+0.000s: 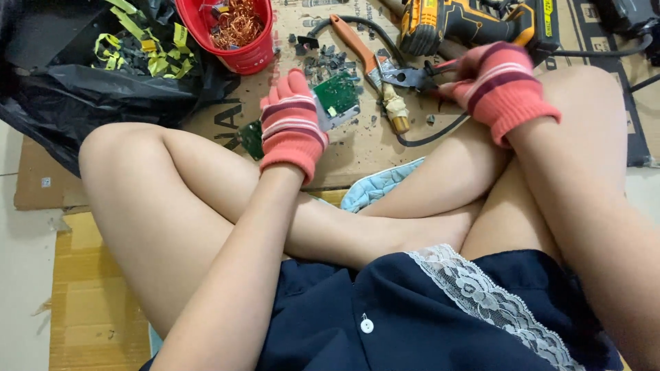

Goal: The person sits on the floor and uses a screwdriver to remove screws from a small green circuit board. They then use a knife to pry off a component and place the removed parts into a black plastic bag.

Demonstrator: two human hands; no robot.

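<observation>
On flattened brown cardboard (pixel 357 148) spread over the floor, the work is laid out between crossed bare legs. Both hands are covered by ribbed knit gloves, coral with dark red and white stripes. A flat green circuit board (pixel 335 95), rectangular with a pale patch on it, is held by the left hand (pixel 292 124), the fingers closed on its edge; a second green board (pixel 251 139) lies just beside the wrist. The red handles of small metal cutters (pixel 411 77) are gripped by the right hand (pixel 496 82), the dark pointed jaws aimed left, near the board but apart from it. Dark grey chips (pixel 323 58) are scattered over the cardboard around the board. A tool with an orange handle (pixel 354 40) and a brass-tipped iron (pixel 397 110) wrapped in pale tape lie between the hands. A yellow-and-black drill (pixel 474 24) rests behind the cutters. Tangled copper wire is held in a round red bucket (pixel 247 58), beside crumpled black plastic (pixel 75 89) strewn with yellow strips. A quilted blue cloth (pixel 378 184) is seen under the legs.
</observation>
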